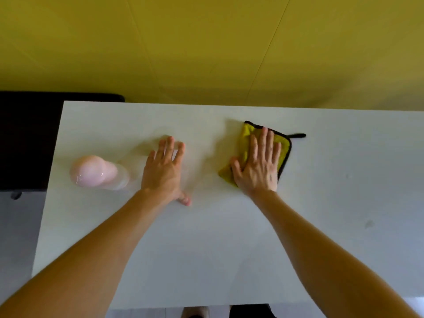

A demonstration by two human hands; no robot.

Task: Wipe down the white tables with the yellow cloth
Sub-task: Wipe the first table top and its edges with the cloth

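I look down from the head camera and see a white table (344,203). It fills most of the view. Both arms reach out over it.

The right hand (257,166) lies flat on the yellow cloth (247,137). Its fingers are straight and spread a little, and they press down on the cloth. The thumb sticks out to the left, on the cloth too. The hand does not curl round the cloth; it just pushes on top of it.

The cloth lies on the far part of the table, right of the middle. It has a black edge. A small black loop (298,135) sticks out from its far right corner and lies on the table. Bits of the cloth show all around the hand.

The left hand (164,171) is flat on the bare table, well apart from the cloth. Its fingers are straight and point away from me. Its thumb points back toward me. It holds nothing.

Just beside the left hand, on its left, is a clear bottle with a pink top (96,172). It is near the left edge of the table. It looks blurry, so I cannot tell if the hand touches it.

Behind the table is a yellow wall (206,42). A black thing (27,138) sits past the table's left edge, over a grey floor (16,226).
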